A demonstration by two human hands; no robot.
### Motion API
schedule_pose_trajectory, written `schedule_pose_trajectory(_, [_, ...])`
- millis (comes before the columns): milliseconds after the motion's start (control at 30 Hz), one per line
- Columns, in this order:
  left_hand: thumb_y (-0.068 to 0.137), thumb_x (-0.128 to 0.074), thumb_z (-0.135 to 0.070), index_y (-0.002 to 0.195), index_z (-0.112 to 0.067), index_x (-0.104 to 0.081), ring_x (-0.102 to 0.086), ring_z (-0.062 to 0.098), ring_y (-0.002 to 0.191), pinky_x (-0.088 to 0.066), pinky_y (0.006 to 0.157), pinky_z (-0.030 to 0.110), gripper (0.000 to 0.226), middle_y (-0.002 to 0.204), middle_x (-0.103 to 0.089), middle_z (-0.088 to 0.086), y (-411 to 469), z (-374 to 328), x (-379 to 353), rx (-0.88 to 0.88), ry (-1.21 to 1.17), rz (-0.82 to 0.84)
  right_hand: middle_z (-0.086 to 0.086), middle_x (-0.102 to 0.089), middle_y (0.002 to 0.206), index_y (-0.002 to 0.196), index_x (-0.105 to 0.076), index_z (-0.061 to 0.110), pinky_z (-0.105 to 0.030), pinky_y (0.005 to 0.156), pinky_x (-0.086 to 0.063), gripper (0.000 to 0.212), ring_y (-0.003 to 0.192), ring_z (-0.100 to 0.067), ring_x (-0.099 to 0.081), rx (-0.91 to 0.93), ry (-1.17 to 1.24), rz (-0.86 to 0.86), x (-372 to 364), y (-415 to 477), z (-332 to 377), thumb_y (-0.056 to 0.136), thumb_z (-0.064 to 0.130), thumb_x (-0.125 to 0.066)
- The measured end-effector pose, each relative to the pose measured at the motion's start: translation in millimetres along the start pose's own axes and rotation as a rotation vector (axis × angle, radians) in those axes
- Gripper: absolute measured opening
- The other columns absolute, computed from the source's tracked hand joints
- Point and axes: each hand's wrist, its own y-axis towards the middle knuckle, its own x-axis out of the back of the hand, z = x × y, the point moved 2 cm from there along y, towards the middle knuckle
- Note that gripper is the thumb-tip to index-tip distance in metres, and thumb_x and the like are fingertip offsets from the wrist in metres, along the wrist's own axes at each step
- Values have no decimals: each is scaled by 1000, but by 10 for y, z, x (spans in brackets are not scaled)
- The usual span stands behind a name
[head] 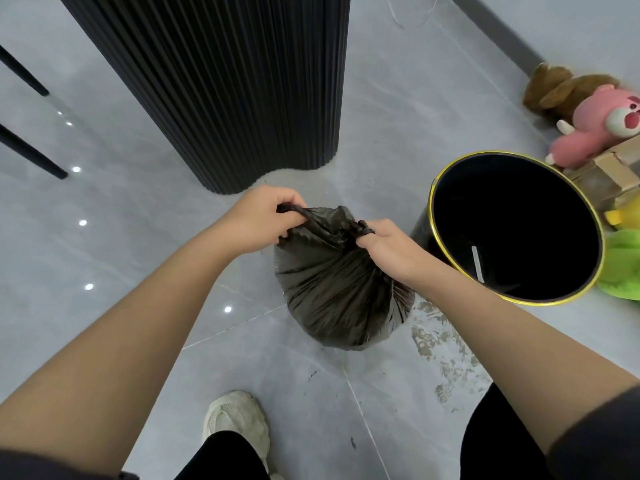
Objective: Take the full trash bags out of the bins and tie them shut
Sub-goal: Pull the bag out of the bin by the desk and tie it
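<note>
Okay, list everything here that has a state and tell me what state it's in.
Trash bag: lifted out, on the floor, top gathered.
Bin: open, no liner visible.
Left hand: gripping one twisted bag end.
Right hand: gripping the other end.
Pink plush toy: lying on the floor.

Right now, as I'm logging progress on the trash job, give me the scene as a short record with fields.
trash bag: black, full, standing on the floor
bag top: gathered, two ends held apart; no finished knot visible
left hand: grips one twisted end
right hand: grips the other end
bin: black, gold rim, right of the bag, looks unlined
nearby: pink plush toy beyond the bin; black fluted column ahead
</note>
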Motion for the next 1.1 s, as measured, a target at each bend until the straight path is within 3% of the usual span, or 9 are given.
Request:
schedule_pose_trajectory(133, [92,-57,-11,84,-15,-66,-57,6,51,-52,53,21,13,70,-63,1,15,-59,-61,6,-190,1,5,-30,53,64,-27,16,-28,52,-23,35,45,-10,-29,-11,-103,-65,-6,7,5,95,25,-41])
schedule_pose_trajectory(267, [93,-54,-4,87,-6,-61,-58,7,51,-53,53,20,9,73,-60,7,27,-169,-219,15,-488,6,4,-63,73,76,-58,23,-29,63,-47,46,71,-11,-61,36,-257,61,-95,5,-13,73,69,-58])
schedule_pose_trajectory(467, [94,-54,-5,103,-9,-60,-66,16,75,-59,72,27,13,97,-63,7,30,-77,-262,33,-621,3,1,-46,59,73,-50,9,-26,47,-33,40,53,-14,-44,-13,-396,-14,-66,34,-24,79,40,-74])
schedule_pose_trajectory(600, [90,-61,-30,126,-22,-53,-63,13,99,-56,81,28,38,117,-59,-10,-70,237,-254,-5,-297,7,3,-69,85,91,-64,17,-25,72,-55,23,81,-13,-67,-29,-105,16,-27,49,-48,77,28,-78])
schedule_pose_trajectory(700, [82,-66,-36,109,-34,-59,-60,0,92,-48,78,15,28,102,-64,-20,-143,378,-332,-43,-266,72,-3,-72,102,108,-65,16,-41,89,-55,44,95,-18,-69,-14,44,47,-20,125,-119,70,28,-83])
schedule_pose_trajectory(767, [86,-67,-25,88,-22,-66,-60,4,73,-49,70,20,4,80,-67,-11,-110,418,-413,-23,-294,71,-7,-72,105,109,-67,14,-43,92,-53,40,99,-21,-68,9,153,115,-45,154,-119,72,19,-82])
schedule_pose_trajectory(867, [92,-59,-19,67,-10,-57,-46,10,58,-38,57,27,27,62,-52,3,-4,447,-507,32,-307,-41,-5,-72,107,109,-68,21,-40,92,-53,44,102,-21,-67,9,191,211,-139,220,-107,68,25,-83])
schedule_pose_trajectory(1000, [95,-54,-20,65,-12,-58,-48,9,55,-39,56,26,32,59,-56,-1,122,529,-643,142,-483,-67,-8,-72,104,108,-68,14,-34,88,-55,33,96,-20,-69,-74,319,144,-219,342,-159,77,18,-78])
schedule_pose_trajectory(1100, [95,-55,-27,76,-13,-69,-61,15,69,-48,71,30,28,75,-68,4,201,659,-803,265,-619,-145,-11,-72,104,109,-68,10,-34,86,-56,32,96,-23,-69,-205,423,99,-233,463,-255,81,23,-74])
